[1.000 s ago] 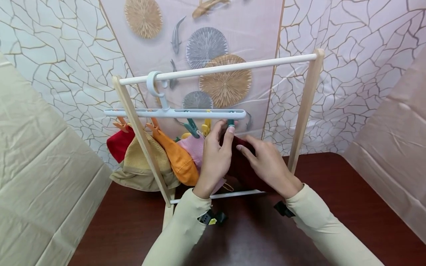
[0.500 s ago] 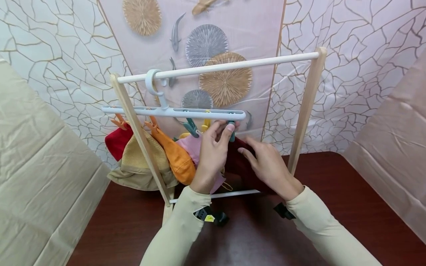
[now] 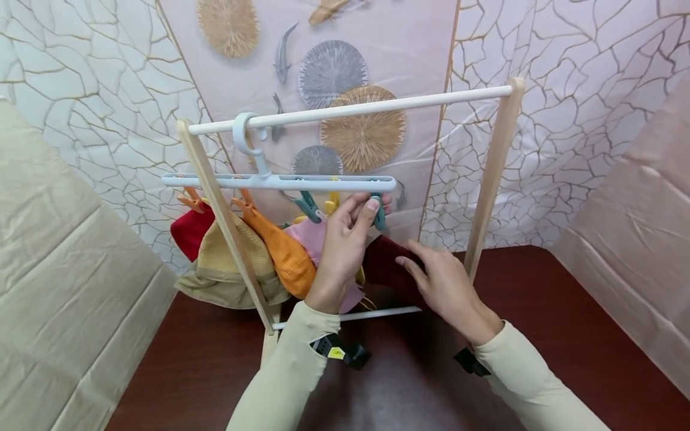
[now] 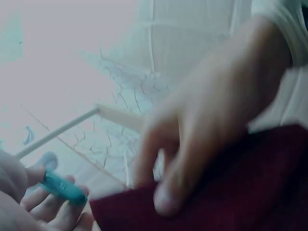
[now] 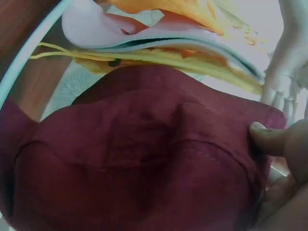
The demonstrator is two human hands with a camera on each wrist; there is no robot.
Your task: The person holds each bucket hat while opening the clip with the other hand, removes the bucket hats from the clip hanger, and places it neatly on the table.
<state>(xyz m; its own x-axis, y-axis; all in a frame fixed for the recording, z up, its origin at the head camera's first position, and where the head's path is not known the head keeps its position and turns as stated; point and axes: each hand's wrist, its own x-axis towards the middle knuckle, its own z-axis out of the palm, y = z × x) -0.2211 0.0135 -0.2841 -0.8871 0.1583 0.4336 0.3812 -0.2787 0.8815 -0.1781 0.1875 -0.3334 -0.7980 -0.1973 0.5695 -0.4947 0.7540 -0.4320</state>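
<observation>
My left hand (image 3: 345,242) pinches a teal clothespin (image 3: 380,214) that hangs near the right end of the pale blue hanger (image 3: 334,184). To its right, my right hand (image 3: 444,281) holds a maroon cloth hat (image 3: 389,260) by its edge, between thumb and fingers. In the left wrist view a gap shows between the teal clothespin (image 4: 65,187) and the corner of the maroon hat (image 4: 130,209). Seams and soft folds of the maroon hat (image 5: 139,139) fill much of the right wrist view.
Other clothespins hold a red item (image 3: 191,232), a khaki hat (image 3: 232,263), an orange cap (image 3: 288,257) and a pink item (image 3: 308,236). The hanger hooks over the white rod (image 3: 377,106) of a wooden rack (image 3: 498,173) on a dark table (image 3: 539,323).
My right hand has drawn the maroon hat down and to the right, away from the teal clothespin. My left hand has kept its pinch on that clothespin, which now tilts slightly.
</observation>
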